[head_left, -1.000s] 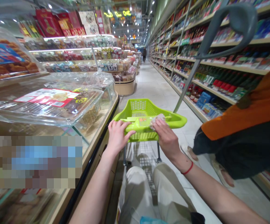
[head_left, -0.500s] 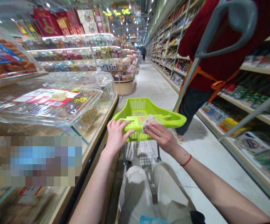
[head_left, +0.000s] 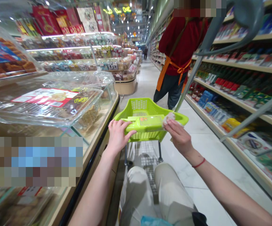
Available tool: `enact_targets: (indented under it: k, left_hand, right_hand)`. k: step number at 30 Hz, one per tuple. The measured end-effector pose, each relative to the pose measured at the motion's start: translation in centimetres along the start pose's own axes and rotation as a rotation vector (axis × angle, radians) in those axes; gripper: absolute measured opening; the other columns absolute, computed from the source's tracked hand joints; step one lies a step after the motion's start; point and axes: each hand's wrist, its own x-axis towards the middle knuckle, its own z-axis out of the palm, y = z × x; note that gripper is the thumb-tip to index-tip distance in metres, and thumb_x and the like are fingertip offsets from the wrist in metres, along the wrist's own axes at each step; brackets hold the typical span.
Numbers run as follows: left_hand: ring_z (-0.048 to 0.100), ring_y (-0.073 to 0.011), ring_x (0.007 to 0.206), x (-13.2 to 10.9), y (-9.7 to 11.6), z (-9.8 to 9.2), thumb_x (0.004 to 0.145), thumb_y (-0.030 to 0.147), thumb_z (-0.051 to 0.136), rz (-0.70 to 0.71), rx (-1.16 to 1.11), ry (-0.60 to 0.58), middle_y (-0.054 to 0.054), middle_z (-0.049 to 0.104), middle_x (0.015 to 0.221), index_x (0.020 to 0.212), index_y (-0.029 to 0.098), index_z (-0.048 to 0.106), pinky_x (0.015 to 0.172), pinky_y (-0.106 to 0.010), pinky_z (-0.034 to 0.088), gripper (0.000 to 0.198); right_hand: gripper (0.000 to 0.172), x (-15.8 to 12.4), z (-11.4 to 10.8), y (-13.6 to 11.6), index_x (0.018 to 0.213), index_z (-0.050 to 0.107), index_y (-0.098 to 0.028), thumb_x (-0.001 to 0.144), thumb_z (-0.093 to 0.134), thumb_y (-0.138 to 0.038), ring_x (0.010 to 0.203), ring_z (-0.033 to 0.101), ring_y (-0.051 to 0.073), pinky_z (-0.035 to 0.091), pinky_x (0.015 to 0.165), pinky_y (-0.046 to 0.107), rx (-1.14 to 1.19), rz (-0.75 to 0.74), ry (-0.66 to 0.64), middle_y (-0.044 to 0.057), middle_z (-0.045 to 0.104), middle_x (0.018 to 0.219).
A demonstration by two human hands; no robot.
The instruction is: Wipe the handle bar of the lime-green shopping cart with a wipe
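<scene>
In front of my knees stands a lime-green shopping cart (head_left: 147, 135) with a perforated basket and a plastic handle. My left hand (head_left: 118, 133) is closed round the left end of that handle, thumb on the near side. A crumpled whitish cloth or tissue (head_left: 169, 119) is pressed against the right part of the handle, held under the fingers of my right hand (head_left: 179, 135). Between the hands, a flat panel with an orange mark (head_left: 151, 120) shows on the handle. The cloth hides the handle's surface beneath it.
Glass-covered food bins (head_left: 79, 131) line the left side, close to my left arm. On the right are stocked shelves (head_left: 239, 91) and a grey metal pole (head_left: 192, 80). A person in a red top and orange apron (head_left: 183, 47) stands in the tiled aisle (head_left: 147, 75) ahead.
My right hand has slid the cloth rightward along the handle. My left hand stays where it was. The person in the apron has moved farther away down the aisle.
</scene>
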Motion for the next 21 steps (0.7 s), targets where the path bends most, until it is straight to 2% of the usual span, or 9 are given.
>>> enact_targets:
  k: [5, 8, 13, 18, 21]
  left_hand:
    - [0.055, -0.0241, 0.102, 0.0, 0.0, 0.0, 0.088, 0.049, 0.064, 0.003, 0.004, -0.013, -0.003, 0.066, 0.100, 0.115, 0.028, 0.067, 0.111, -0.048, 0.027, 0.034]
    - [0.055, -0.0240, 0.102, 0.0, -0.1, -0.1, 0.088, 0.048, 0.065, 0.005, 0.005, -0.010, -0.003, 0.066, 0.099, 0.115, 0.028, 0.067, 0.112, -0.048, 0.027, 0.034]
    - [0.055, -0.0243, 0.102, 0.0, -0.2, -0.2, 0.088, 0.047, 0.065, 0.004, 0.002, -0.005, -0.003, 0.066, 0.100, 0.114, 0.029, 0.067, 0.112, -0.048, 0.027, 0.032]
    - [0.055, -0.0249, 0.102, 0.0, -0.3, 0.0, 0.087, 0.047, 0.066, 0.015, -0.008, 0.008, -0.003, 0.066, 0.099, 0.114, 0.028, 0.068, 0.112, -0.049, 0.028, 0.033]
    - [0.055, -0.0249, 0.102, 0.0, -0.3, 0.0, 0.087, 0.048, 0.066, 0.016, -0.006, 0.010, -0.004, 0.065, 0.099, 0.114, 0.028, 0.068, 0.112, -0.049, 0.028, 0.033]
  right_hand:
    - [0.042, 3.6, 3.8, -4.9, 0.134, 0.061, -0.026, 0.098, 0.047, -0.010, 0.135, 0.051, 0.022, 0.046, 0.114, 0.045, 0.148, -0.162, -0.110, 0.007, 0.064, 0.134]
    - [0.043, 4.1, 4.1, -5.4, 0.136, 0.060, -0.024, 0.097, 0.049, -0.009, 0.138, 0.047, 0.022, 0.044, 0.115, 0.046, 0.148, -0.230, -0.137, 0.008, 0.062, 0.137]
    - [0.046, 1.8, 1.5, -2.1, 0.137, 0.058, -0.028, 0.097, 0.048, -0.008, 0.135, 0.050, 0.021, 0.045, 0.115, 0.043, 0.080, -0.155, -0.139, 0.005, 0.062, 0.137]
    - [0.038, -0.5, -1.7, 2.5, 0.128, 0.067, -0.025, 0.097, 0.047, -0.013, 0.130, 0.056, 0.024, 0.048, 0.113, 0.044, 0.015, 0.034, -0.056, 0.006, 0.065, 0.134]
    - [0.037, -1.3, -2.7, 4.4, 0.125, 0.068, -0.026, 0.097, 0.046, -0.016, 0.128, 0.058, 0.025, 0.048, 0.113, 0.047, -0.012, 0.161, 0.018, 0.005, 0.066, 0.132]
